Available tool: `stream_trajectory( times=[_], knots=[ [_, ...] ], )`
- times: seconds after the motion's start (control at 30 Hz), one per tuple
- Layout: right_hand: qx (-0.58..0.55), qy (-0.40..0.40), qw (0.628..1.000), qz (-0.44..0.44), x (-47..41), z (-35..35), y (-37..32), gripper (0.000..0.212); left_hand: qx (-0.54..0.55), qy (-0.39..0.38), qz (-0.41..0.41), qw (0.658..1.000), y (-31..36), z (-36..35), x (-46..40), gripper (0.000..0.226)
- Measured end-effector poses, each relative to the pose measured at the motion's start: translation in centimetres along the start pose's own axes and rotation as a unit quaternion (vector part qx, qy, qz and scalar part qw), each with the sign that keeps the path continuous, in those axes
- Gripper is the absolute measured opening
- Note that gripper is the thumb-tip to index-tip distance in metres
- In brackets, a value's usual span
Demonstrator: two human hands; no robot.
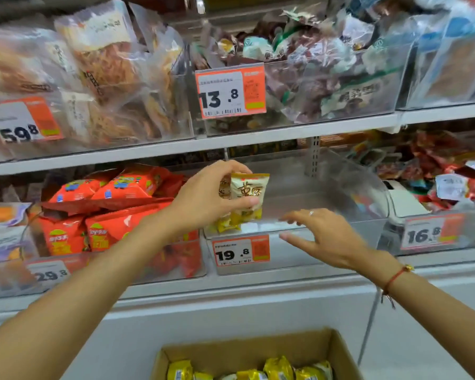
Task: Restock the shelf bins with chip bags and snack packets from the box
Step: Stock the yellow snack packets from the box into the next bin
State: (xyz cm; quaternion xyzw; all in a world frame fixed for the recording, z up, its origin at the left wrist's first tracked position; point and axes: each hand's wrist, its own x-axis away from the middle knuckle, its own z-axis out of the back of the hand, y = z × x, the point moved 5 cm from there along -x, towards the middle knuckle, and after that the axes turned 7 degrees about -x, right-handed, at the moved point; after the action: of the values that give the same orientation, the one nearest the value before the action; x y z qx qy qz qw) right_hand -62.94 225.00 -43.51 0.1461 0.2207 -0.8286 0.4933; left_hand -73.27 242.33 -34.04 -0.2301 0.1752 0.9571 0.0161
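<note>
A left hand (pixel 206 198) pinches crinkled cream-and-yellow snack packets (pixel 246 196) above a clear plastic shelf bin (pixel 340 187); the right hand (pixel 324 237) hovers beside, fingers spread, gripping nothing. Below, a cardboard box (pixel 252 349) holds more glossy yellow packets (pixel 279 368).

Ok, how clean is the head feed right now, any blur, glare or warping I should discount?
Head view: the snack packets in the left hand and the 19.8 price tag read sharp; the right hand has smeared fingertips; the clear bin shows hazy glare; shelf edges bow from the wide lens, corners soft.
</note>
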Motion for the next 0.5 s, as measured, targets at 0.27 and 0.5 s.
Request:
stream_trajectory(
  times=[0.27,0.5],
  knots=[
    [0.025,0.093,0.994,0.049,2.0,-0.2,2.3,0.037,-0.452,-0.160,-0.028,0.877,-3.6,-5.0,-4.4,0.059],
    [-0.010,0.117,0.992,0.046,2.0,-0.6,2.1,0.030,-0.542,-0.194,-0.010,0.818,-5.9,-6.7,-4.7,0.052]
  ],
)
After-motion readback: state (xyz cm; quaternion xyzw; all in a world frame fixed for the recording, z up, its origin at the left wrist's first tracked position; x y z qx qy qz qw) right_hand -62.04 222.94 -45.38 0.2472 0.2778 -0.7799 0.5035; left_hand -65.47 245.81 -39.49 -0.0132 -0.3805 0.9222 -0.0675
